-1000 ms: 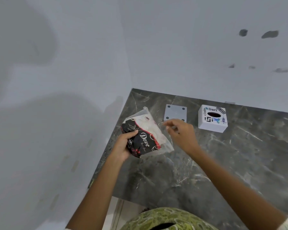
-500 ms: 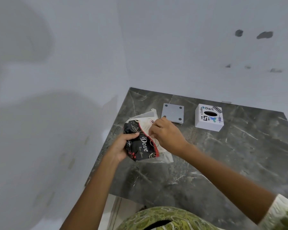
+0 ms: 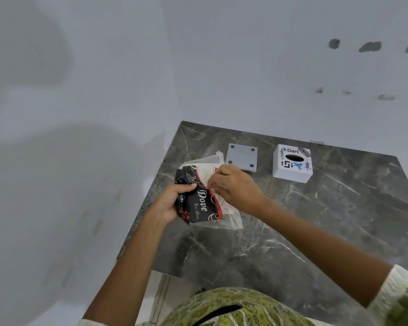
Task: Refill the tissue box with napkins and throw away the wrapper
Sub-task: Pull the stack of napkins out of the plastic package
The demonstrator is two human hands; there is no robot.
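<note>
A napkin pack [image 3: 199,203] in a black, red and clear "Dove" wrapper is held just above the dark marble table [image 3: 316,222]. My left hand [image 3: 169,203] grips its black left end. My right hand [image 3: 233,187] pinches the wrapper at the pack's middle, over the white napkins. The white tissue box [image 3: 292,164], with stickers and an oval slot on top, stands at the back of the table, to the right of my hands. Its grey square base plate [image 3: 241,157] lies flat between the pack and the box.
White walls close the table in at the left and the back. The table's front edge runs just above my green patterned clothing [image 3: 233,307]. Bare marble stretches to the right of the box and in front of my hands.
My right hand came from open air beside the pack onto the wrapper and now pinches it. The left hand keeps its grip on the pack, which has tilted slightly.
</note>
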